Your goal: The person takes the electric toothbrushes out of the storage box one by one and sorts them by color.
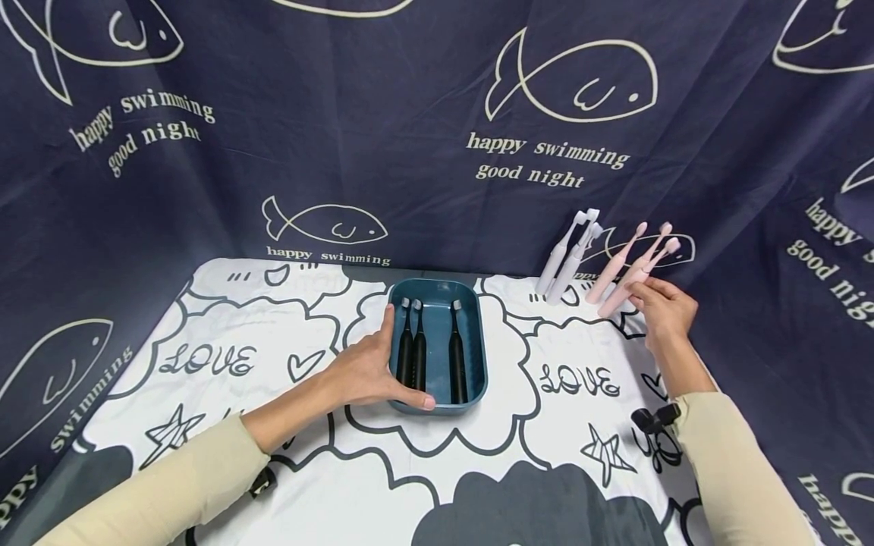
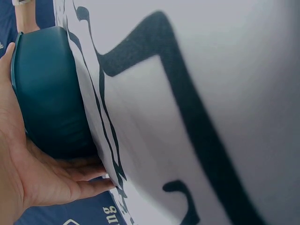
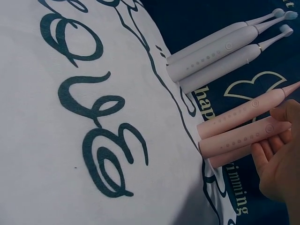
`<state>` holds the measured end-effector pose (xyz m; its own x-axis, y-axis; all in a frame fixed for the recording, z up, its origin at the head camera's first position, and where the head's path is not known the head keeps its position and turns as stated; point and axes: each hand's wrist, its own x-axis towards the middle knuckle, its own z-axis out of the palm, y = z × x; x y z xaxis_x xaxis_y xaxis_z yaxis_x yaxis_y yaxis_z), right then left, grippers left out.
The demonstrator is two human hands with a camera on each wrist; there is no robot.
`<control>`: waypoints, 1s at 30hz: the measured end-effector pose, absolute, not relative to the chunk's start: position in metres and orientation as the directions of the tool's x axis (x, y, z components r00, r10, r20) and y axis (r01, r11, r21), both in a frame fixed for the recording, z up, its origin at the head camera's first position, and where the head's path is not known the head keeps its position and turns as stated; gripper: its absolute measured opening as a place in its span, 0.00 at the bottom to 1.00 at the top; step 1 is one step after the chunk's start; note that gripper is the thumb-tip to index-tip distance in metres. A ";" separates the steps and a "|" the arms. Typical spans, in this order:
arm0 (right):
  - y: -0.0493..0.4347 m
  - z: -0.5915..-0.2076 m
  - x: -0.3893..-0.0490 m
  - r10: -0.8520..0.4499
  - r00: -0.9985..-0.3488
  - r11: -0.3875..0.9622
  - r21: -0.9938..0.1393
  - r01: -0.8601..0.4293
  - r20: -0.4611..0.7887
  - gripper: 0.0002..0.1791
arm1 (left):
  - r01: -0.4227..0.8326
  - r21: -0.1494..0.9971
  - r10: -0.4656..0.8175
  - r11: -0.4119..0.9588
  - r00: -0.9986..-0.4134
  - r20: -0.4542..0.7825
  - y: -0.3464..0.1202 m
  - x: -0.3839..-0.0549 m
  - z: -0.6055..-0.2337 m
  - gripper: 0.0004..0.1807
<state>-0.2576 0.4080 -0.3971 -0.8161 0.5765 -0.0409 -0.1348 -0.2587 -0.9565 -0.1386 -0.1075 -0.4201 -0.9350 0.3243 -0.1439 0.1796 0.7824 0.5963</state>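
Note:
My left hand point(image 1: 365, 371) lies along the left side of a teal tray point(image 1: 435, 288), thumb across its near rim and fingers straight against the outer wall. Inside the tray lie three black electric toothbrushes point(image 1: 457, 368), two close together at the left and one at the right, heads toward the back. At the back right, my right hand point(image 1: 665, 307) pinches a pink electric toothbrush point(image 3: 243, 137) between thumb and fingers, at its upper handle. Two more pink toothbrushes stand beside it; one handle point(image 3: 232, 157) is partly hidden behind the held one.
Left of the pink ones, three pale lilac electric toothbrushes point(image 1: 563, 265) stand upright, close together, near the dark fish-print curtain point(image 1: 437, 152). A white cloth point(image 1: 273, 326) with dark doodles covers the table. Both wrists wear small black devices point(image 1: 655, 418).

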 end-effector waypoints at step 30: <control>0.408 -0.406 -0.265 0.589 -0.806 -0.220 -0.970 -0.103 -0.048 0.15 | 0.171 0.609 0.320 0.775 -0.936 -0.144 -0.108 -0.138 -0.421 1.00</control>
